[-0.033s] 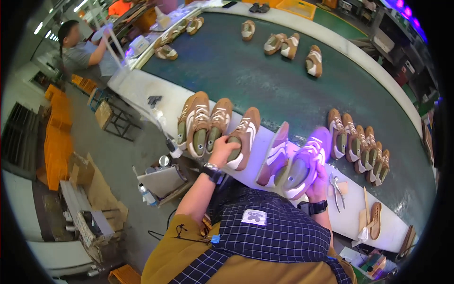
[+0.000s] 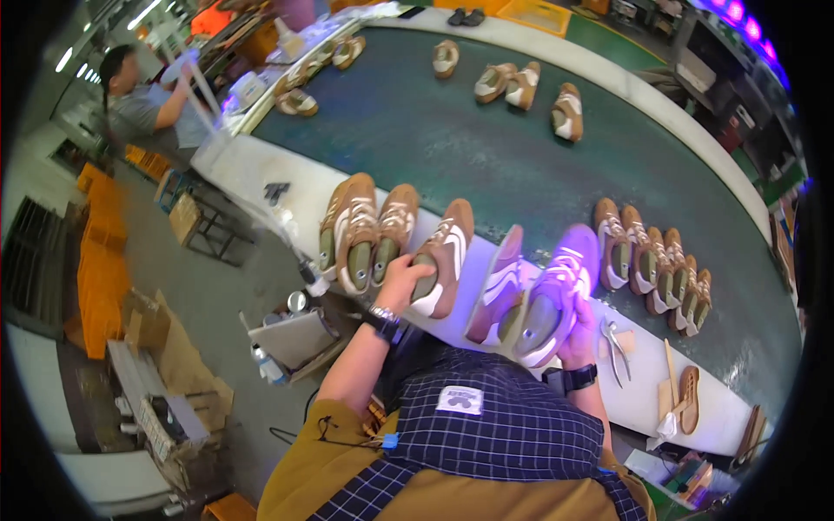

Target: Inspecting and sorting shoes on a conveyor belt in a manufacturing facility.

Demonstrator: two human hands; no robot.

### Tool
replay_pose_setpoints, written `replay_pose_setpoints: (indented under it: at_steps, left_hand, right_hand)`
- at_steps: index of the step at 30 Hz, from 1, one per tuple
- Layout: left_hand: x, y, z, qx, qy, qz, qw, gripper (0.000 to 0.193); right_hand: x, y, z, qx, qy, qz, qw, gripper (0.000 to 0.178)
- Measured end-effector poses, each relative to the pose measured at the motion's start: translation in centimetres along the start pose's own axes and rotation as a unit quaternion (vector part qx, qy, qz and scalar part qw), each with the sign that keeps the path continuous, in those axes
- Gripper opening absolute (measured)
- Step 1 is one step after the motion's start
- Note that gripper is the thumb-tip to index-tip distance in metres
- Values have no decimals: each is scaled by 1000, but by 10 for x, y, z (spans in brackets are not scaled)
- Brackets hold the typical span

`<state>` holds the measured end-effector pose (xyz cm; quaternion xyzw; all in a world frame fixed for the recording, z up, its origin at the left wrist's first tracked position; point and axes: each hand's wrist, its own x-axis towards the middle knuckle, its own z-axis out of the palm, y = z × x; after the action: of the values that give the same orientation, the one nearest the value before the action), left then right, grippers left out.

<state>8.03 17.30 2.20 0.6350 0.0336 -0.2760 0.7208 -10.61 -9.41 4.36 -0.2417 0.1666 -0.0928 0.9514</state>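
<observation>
Brown sneakers with white stripes and olive lasts inside stand along the white ledge (image 2: 234,161) before me. My left hand (image 2: 407,285) is closed round the heel opening of one sneaker (image 2: 453,247), which rests toe away from me. In my right hand (image 2: 580,337) is another sneaker (image 2: 560,282), gripped along its right side, tilted and lit purple. Between them a third sneaker (image 2: 497,291) lies on its side, its sole edge turned up. Left of my left hand stand more sneakers (image 2: 354,221), close together.
A dark green belt (image 2: 434,156) carries several sneakers farther off, with a cluster (image 2: 643,252) at right. On the ledge to my right lie pliers (image 2: 617,354), a wooden stick (image 2: 671,369) and a loose sole (image 2: 689,399). A co-worker (image 2: 143,100) sits at far left.
The view has shifted slightly. The right-hand sneaker sits a little higher and farther left in the picture; both hands keep their holds.
</observation>
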Motion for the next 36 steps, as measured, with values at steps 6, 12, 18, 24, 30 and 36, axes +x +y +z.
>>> replay_pose_setpoints:
  at_steps: [6,12,18,24,30,36]
  left_hand:
    - [-34,59,65,-108,-166,135,971,47]
    - [-15,91,120,-111,-307,181,928,68]
    - [-1,49,126,-172,-469,-83,862,65]
    - [15,42,138,-278,-387,-147,867,49]
    - [24,63,141,-342,-284,-60,894,48]
    - [23,50,137,-341,-176,-78,920,45]
  right_hand:
    - [14,-9,40,44,-108,32,993,66]
    - [12,-29,47,79,-169,-49,981,75]
    - [-8,-28,17,68,-88,-30,993,63]
    - [-9,-44,10,76,-28,-114,990,47]
    - [-13,-66,25,85,46,-223,970,44]
    - [-9,-54,35,77,111,-244,960,48]
